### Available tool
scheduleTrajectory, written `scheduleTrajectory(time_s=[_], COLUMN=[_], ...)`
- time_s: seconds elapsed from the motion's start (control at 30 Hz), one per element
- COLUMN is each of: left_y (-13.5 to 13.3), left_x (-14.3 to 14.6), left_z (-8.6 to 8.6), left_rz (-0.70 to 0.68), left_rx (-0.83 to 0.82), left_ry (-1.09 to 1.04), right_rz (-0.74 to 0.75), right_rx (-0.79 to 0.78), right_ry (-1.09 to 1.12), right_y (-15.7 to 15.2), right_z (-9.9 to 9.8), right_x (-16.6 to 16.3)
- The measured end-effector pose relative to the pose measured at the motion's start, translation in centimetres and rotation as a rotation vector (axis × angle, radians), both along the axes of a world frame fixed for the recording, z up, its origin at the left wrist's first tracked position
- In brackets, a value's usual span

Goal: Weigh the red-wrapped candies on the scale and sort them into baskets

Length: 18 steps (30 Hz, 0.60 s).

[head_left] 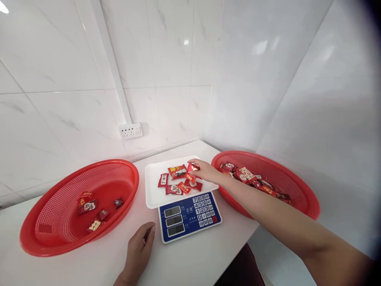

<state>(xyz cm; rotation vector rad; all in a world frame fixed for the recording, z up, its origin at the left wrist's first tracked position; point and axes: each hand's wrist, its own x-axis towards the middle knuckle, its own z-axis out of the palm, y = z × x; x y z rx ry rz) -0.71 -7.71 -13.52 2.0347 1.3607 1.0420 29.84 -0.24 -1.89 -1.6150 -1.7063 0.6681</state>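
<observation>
Over the white tray (154, 200) of the scale, my right hand (203, 171) pinches a small red candy packet (191, 170) between thumb and fingers. Several red wrapped candies (174, 189) lie on the tray just beneath and beside it, including a larger red packet with yellow print (176, 171). The scale's blue panel (189, 216) faces me, with its keys and three small displays. My left hand (140, 244) rests on the table left of the scale. Its fingers are curled in loosely, with nothing visible in them.
At the left stands a red plastic basket (56, 198) with a few wrapped candies in it. Another red basket (300, 190), holding many more candies, is at the right, partly behind my right forearm. A tiled wall with a power socket (130, 130) rises behind the white table (190, 258).
</observation>
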Motion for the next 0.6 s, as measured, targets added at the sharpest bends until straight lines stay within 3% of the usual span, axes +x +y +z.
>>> scheduleTrajectory(time_s=[0.33,0.6], left_y=[0.0,-0.1], left_x=[0.2,0.2], left_z=[0.2,0.3], left_rz=[-0.032,-0.033], left_rx=[-0.019,-0.018], left_ry=[-0.021,-0.022], right_rz=[-0.053,-0.065], right_rx=[0.000,0.052], right_ry=[-0.205,-0.245], right_y=[0.5,-1.8], right_z=[-1.4,0.7], right_x=[0.7,1.2])
